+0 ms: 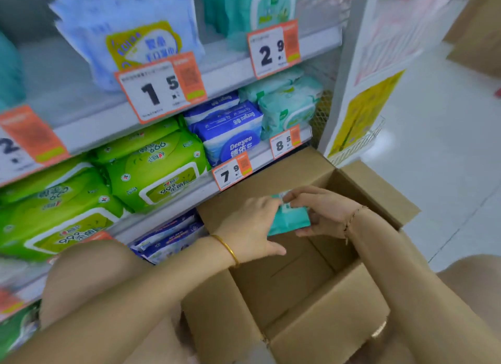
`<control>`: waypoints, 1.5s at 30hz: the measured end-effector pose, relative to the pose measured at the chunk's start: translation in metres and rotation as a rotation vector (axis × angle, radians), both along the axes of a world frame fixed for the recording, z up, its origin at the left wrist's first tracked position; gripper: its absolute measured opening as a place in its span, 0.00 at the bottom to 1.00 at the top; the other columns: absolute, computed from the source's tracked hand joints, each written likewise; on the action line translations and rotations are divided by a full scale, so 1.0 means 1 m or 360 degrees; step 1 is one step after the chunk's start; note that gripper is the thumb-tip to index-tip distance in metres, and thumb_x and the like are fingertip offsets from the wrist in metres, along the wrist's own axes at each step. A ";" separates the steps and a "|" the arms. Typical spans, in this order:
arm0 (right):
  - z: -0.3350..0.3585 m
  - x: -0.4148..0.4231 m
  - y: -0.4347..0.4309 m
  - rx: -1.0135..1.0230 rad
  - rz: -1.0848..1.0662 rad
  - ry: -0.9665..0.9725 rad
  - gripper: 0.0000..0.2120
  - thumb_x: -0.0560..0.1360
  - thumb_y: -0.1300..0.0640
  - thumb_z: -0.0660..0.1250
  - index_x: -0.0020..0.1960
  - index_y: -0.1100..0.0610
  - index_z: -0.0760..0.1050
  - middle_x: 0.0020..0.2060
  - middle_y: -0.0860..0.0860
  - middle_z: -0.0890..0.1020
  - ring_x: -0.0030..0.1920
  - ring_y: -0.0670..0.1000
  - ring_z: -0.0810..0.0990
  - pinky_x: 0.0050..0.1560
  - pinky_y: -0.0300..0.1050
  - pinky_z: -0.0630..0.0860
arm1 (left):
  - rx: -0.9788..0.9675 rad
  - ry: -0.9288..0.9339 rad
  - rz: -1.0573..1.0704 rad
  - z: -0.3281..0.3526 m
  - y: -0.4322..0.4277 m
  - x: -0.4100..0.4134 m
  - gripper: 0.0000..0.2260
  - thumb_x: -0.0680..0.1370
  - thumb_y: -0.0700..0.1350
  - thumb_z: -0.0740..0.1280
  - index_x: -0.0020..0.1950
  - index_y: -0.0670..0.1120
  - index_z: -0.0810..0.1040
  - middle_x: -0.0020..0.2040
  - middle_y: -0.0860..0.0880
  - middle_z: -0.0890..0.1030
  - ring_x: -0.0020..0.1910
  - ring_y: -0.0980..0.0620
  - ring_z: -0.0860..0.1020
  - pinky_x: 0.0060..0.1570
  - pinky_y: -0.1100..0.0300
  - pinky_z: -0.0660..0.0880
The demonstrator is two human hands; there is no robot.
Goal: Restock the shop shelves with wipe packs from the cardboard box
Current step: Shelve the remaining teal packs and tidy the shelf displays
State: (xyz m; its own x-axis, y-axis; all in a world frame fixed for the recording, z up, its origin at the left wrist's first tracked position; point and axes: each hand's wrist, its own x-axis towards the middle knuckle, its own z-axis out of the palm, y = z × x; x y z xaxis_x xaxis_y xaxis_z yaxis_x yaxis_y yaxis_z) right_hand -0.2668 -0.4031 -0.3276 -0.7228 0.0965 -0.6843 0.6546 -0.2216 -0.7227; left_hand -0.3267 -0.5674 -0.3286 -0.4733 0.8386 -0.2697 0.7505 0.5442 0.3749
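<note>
In the head view, both hands met over the open cardboard box, which stood on the floor just beside the shelves. The teal wipe pack was between the hands, above the far part of the box and below its rim line. The left hand covered the left end of the pack, with the thumb stretched out under it toward the near side. The right hand held the right end; its fingers curled over the top edge and its thumb pressed under the bottom edge. So the grip of each hand was closed on this one pack.

Inside the box the brown bottom was bare near the person, with free room under the pack. The four flaps stood open outward. The far left flap leaned against the shelf rail, close under the price tag "7.9".

Above that rail lay green packs at the left, blue packs in the middle and pale teal packs at the right, near the white post. These rows looked full up to the front edge. On the shelf under them lay dark blue packs, touching the box. To the right of the box the floor was open.
</note>
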 end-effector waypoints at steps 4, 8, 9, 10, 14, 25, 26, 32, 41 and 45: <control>0.074 -0.012 -0.003 0.0126 -0.0089 0.0345 0.13 0.77 0.55 0.62 0.61 0.50 0.69 0.44 0.56 0.79 0.36 0.53 0.81 0.37 0.47 0.81 | 0.0413 0.0434 0.0140 0.055 0.019 -0.011 0.27 0.73 0.58 0.63 0.67 0.46 0.65 0.63 0.47 0.72 0.62 0.46 0.70 0.59 0.51 0.70; 0.132 -0.030 0.003 0.0354 -0.0324 0.0648 0.13 0.78 0.44 0.58 0.61 0.47 0.65 0.36 0.57 0.75 0.29 0.53 0.78 0.32 0.46 0.81 | 0.0945 0.0295 0.0418 0.121 0.024 -0.038 0.19 0.74 0.48 0.68 0.62 0.43 0.69 0.54 0.45 0.78 0.52 0.47 0.75 0.48 0.59 0.68; 0.142 -0.035 0.006 0.0440 -0.0400 0.0751 0.13 0.78 0.45 0.59 0.60 0.48 0.66 0.37 0.57 0.74 0.30 0.53 0.78 0.35 0.48 0.80 | 0.1076 0.0149 0.0538 0.137 0.024 -0.044 0.19 0.73 0.46 0.70 0.60 0.43 0.70 0.52 0.47 0.78 0.49 0.50 0.75 0.45 0.61 0.68; 0.150 -0.040 0.010 0.0555 -0.0457 0.0842 0.14 0.78 0.46 0.61 0.61 0.48 0.67 0.39 0.55 0.74 0.33 0.52 0.77 0.39 0.50 0.80 | 0.1216 -0.0043 0.0648 0.152 0.024 -0.050 0.19 0.71 0.45 0.72 0.59 0.43 0.71 0.51 0.48 0.77 0.49 0.51 0.76 0.44 0.63 0.70; 0.180 -0.066 0.023 0.0753 -0.0344 0.1094 0.21 0.75 0.48 0.65 0.66 0.52 0.68 0.52 0.53 0.77 0.47 0.52 0.79 0.48 0.51 0.79 | 0.1759 -0.0975 0.0758 0.194 0.030 -0.073 0.21 0.70 0.41 0.72 0.60 0.42 0.71 0.60 0.41 0.78 0.58 0.41 0.79 0.56 0.42 0.77; 0.232 -0.194 0.072 0.1115 -0.0408 0.1610 0.17 0.74 0.55 0.70 0.60 0.57 0.70 0.50 0.49 0.79 0.49 0.47 0.78 0.46 0.37 0.79 | 0.1737 -0.0373 0.0898 0.258 0.078 -0.198 0.31 0.60 0.41 0.78 0.60 0.42 0.70 0.59 0.44 0.78 0.57 0.47 0.78 0.59 0.50 0.75; 0.233 -0.207 0.077 0.1144 -0.0376 0.1624 0.17 0.73 0.56 0.70 0.59 0.57 0.70 0.51 0.51 0.79 0.51 0.50 0.79 0.50 0.44 0.79 | 0.1723 -0.0303 0.0922 0.258 0.082 -0.214 0.36 0.56 0.46 0.79 0.61 0.42 0.71 0.60 0.45 0.78 0.58 0.47 0.78 0.61 0.49 0.75; 0.244 -0.269 0.103 0.1141 -0.0190 0.1581 0.23 0.70 0.60 0.73 0.62 0.58 0.69 0.49 0.49 0.78 0.49 0.50 0.79 0.46 0.41 0.78 | 0.1514 -0.0178 0.1018 0.264 0.103 -0.273 0.38 0.56 0.50 0.77 0.63 0.40 0.75 0.63 0.43 0.78 0.60 0.45 0.77 0.63 0.50 0.73; 0.215 -0.339 0.138 0.1248 -0.0534 0.1777 0.25 0.67 0.69 0.72 0.62 0.66 0.68 0.52 0.55 0.77 0.50 0.51 0.76 0.46 0.37 0.76 | 0.0513 0.0387 0.1052 0.230 0.146 -0.315 0.29 0.77 0.54 0.62 0.75 0.47 0.58 0.73 0.42 0.65 0.71 0.43 0.65 0.69 0.54 0.65; 0.201 -0.363 0.146 0.1345 -0.0527 0.1575 0.26 0.69 0.64 0.73 0.63 0.64 0.67 0.58 0.59 0.77 0.56 0.58 0.77 0.55 0.51 0.75 | 0.0160 0.0366 0.0941 0.218 0.151 -0.325 0.24 0.80 0.57 0.49 0.76 0.58 0.52 0.73 0.41 0.62 0.72 0.40 0.62 0.71 0.50 0.60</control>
